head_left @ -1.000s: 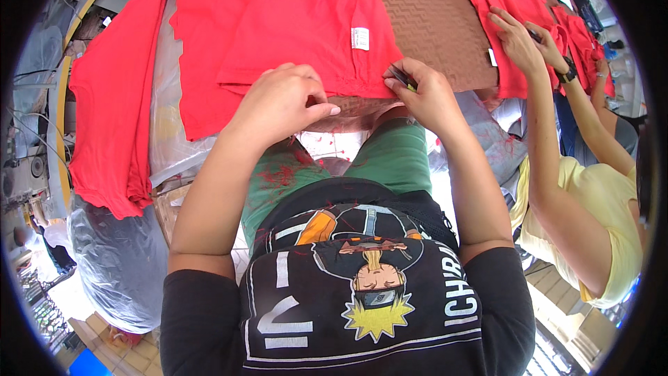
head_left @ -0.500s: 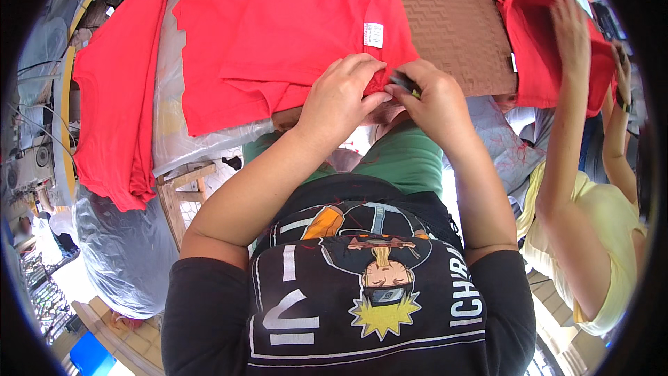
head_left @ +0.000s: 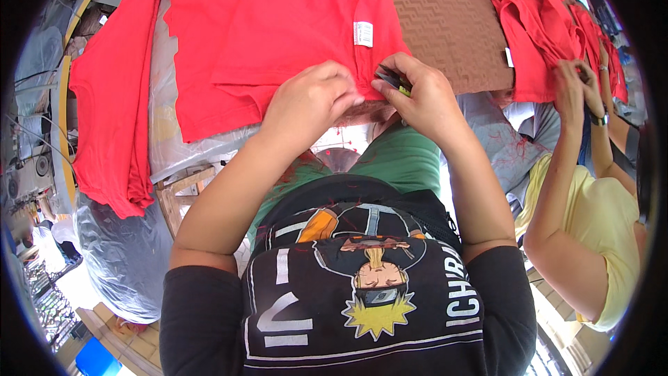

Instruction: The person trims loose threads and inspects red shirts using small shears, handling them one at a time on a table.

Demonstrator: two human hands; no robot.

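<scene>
A red garment (head_left: 292, 35) lies spread on the table in front of me, with a white label (head_left: 362, 34) near its right side. My left hand (head_left: 309, 104) is at its near edge, thumb and bent fingers closed on the fabric, though the fingers partly hide the grip. Just right of it, my right hand (head_left: 421, 90) is closed around small thread snips (head_left: 394, 81) with dark blades and a yellow-green part. The blades point up and left, close to the garment's edge and apart from my left fingers.
A folded red garment (head_left: 115, 97) hangs over the table's left end. Brown patterned padding (head_left: 452, 24) covers the table to the right. Beyond it, a person in yellow (head_left: 577, 237) handles more red garments (head_left: 532, 35). A plastic-wrapped bundle (head_left: 122, 257) stands at lower left.
My left hand has moved left, away from my right hand, and the snips show more plainly. The co-worker's hands have come lower and closer together.
</scene>
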